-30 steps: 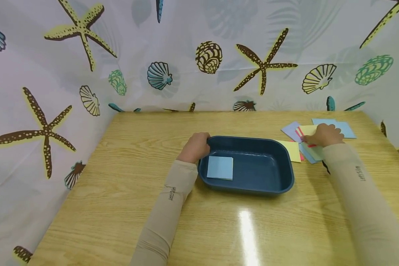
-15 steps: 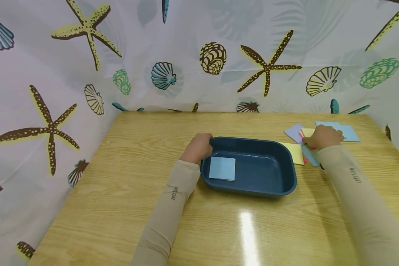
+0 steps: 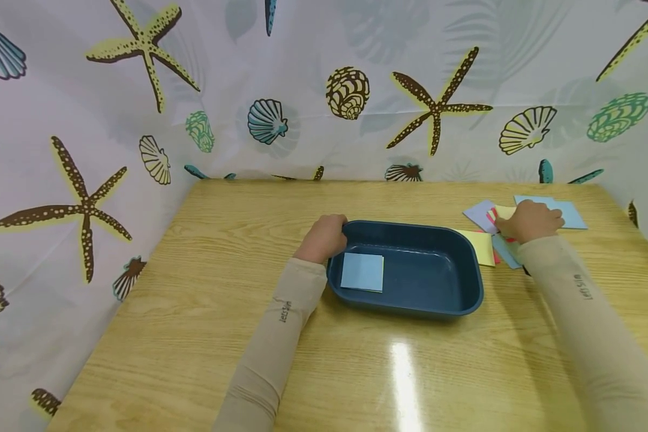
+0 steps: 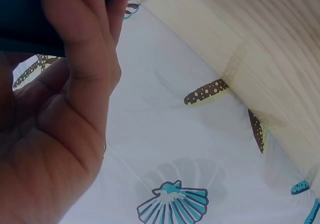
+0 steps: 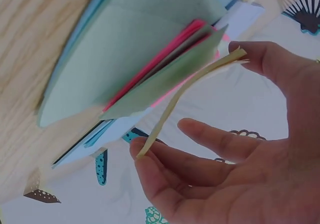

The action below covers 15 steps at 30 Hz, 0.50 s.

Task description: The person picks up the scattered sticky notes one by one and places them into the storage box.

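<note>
My left hand (image 3: 324, 238) grips the left end of a dark blue plastic bin (image 3: 418, 282), its fingers over the rim. Inside the bin, at the left, lies a small stack of light blue sticky notes (image 3: 362, 272). To the right of the bin, my right hand (image 3: 531, 221) is at a loose pile of sticky notes. The right wrist view shows it pinching a thin yellow pad of sticky notes (image 5: 175, 96), which bows between thumb and fingertips. Just beyond that pad stand pale green notes (image 5: 135, 54) and bright pink notes (image 5: 152, 66).
Around my right hand lie purple notes (image 3: 478, 215), light blue notes (image 3: 571, 215) and darker blue notes (image 3: 505, 252). Yellow notes (image 3: 482, 247) sit against the bin's right end. A shell-patterned curtain (image 3: 302, 72) borders the wooden table (image 3: 221, 270) at the back and sides.
The head view has shifted slightly. My right hand stays at the pile, and less of the green notes shows below it than a second ago. The left hand and bin keep their places.
</note>
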Each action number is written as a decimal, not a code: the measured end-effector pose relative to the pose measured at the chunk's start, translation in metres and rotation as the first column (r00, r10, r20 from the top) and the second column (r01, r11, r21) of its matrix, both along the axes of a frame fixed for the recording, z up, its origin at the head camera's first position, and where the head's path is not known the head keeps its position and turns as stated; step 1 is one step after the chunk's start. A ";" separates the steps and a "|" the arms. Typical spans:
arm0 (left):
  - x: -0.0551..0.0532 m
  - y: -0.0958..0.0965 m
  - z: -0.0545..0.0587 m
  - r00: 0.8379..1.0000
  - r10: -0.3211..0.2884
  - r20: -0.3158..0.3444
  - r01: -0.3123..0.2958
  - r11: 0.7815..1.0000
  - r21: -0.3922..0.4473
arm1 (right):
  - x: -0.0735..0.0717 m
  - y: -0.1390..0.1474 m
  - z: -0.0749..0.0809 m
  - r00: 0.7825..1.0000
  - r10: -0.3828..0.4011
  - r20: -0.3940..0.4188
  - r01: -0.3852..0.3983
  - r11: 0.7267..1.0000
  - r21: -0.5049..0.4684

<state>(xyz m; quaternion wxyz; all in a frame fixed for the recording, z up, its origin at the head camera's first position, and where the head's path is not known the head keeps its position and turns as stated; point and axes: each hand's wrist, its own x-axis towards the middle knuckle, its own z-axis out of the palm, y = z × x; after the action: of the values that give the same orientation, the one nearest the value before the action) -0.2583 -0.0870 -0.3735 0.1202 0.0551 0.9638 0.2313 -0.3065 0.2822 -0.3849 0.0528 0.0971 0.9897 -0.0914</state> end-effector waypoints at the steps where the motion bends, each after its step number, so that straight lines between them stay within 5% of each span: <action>1: 0.000 0.000 0.000 1.000 -0.003 -0.004 0.003 1.000 0.000 | 0.000 0.001 0.001 1.000 -0.001 -0.003 0.001 1.000 -0.013; 8: 0.001 0.000 -0.001 1.000 -0.006 -0.006 0.006 1.000 -0.001 | 0.008 -0.005 0.021 0.992 0.079 -0.095 -0.094 0.982 -0.161; 15: 0.000 0.001 0.000 1.000 0.006 0.002 -0.006 1.000 -0.001 | 0.012 -0.029 0.046 0.958 0.185 -0.219 -0.231 0.951 -0.206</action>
<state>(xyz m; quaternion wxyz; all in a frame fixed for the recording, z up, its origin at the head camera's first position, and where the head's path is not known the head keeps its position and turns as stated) -0.2585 -0.0861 -0.3740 0.1206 0.0521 0.9640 0.2314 -0.2947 0.2529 -0.3391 -0.0253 -0.0244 0.9775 -0.2080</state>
